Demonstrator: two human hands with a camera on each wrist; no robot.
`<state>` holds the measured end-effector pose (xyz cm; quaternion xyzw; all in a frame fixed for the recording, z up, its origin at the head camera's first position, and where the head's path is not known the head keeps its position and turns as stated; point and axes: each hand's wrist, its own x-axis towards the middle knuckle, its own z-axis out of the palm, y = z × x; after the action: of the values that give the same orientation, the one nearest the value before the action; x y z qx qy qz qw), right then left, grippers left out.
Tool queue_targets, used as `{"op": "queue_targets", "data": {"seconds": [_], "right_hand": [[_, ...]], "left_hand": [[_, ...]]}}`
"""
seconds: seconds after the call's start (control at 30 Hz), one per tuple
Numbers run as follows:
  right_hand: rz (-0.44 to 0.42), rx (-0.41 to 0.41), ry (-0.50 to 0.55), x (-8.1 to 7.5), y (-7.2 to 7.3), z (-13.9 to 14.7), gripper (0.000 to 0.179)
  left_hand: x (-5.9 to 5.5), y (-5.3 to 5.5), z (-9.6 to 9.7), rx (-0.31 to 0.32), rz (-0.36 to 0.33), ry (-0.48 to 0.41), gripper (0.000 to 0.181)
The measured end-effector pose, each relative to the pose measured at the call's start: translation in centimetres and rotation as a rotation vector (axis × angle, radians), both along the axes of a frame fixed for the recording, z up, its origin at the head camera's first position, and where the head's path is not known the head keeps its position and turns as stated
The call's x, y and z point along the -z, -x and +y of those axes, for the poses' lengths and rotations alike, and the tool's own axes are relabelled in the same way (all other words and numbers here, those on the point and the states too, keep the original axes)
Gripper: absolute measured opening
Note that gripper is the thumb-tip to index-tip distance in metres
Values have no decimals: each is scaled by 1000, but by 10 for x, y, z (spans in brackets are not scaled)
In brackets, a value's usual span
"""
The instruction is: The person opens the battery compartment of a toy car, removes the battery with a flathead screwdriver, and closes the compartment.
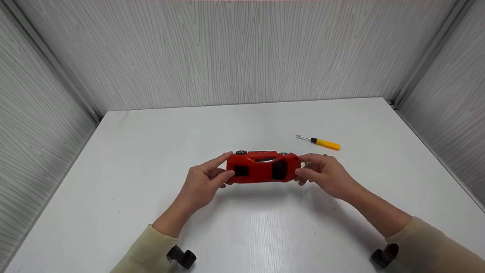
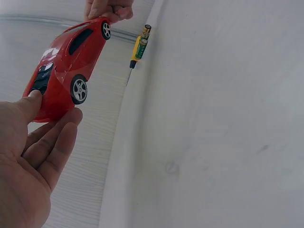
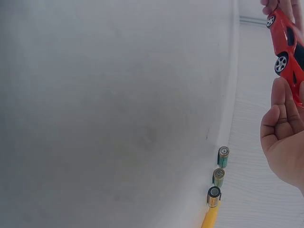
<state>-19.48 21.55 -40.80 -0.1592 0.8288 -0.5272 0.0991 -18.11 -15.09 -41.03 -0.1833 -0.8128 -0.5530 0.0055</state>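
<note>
A red toy car (image 1: 260, 172) with dark windows is held up off the white table by both hands, its roof turned toward the head camera. My left hand (image 1: 199, 187) grips one end between thumb and fingers. At the opposite end, my right hand (image 1: 329, 177) pinches the car the same way. The left wrist view shows the car's side, with a silver-spoked wheel (image 2: 79, 89) near the left fingers. Its underside is hidden in the head view.
Beyond the right hand lies a screwdriver (image 1: 328, 144) with a yellow handle. Several small cylindrical batteries, one green-sided battery (image 3: 223, 156) among them, stand on the table near it, mostly hidden by the right hand in the head view. Wood-grain panels (image 1: 242, 53) enclose the table.
</note>
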Motion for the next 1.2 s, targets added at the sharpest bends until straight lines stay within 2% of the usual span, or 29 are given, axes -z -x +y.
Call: {"op": "queue_targets", "data": {"seconds": [0.17, 0.43, 0.6, 0.7, 1.0, 1.2], "right_hand": [[17, 8, -30, -3, 0, 0, 38], [59, 12, -16, -12, -4, 0, 50], [71, 23, -13, -14, -3, 1, 52], [53, 29, -30, -11, 0, 0, 52], [-39, 1, -46, 3, 10, -7, 54], [-83, 8, -72, 11, 15, -10, 55]], "left_hand": [[-4, -1, 0, 9, -12, -2, 58], [-16, -2, 1, 17, -33, -28, 58], [-20, 1, 2, 23, -35, -26, 58], [-17, 5, 3, 18, -71, -28, 58], [4, 17, 3, -7, -194, -10, 59], [14, 22, 3, -16, -261, 1, 60]]}}
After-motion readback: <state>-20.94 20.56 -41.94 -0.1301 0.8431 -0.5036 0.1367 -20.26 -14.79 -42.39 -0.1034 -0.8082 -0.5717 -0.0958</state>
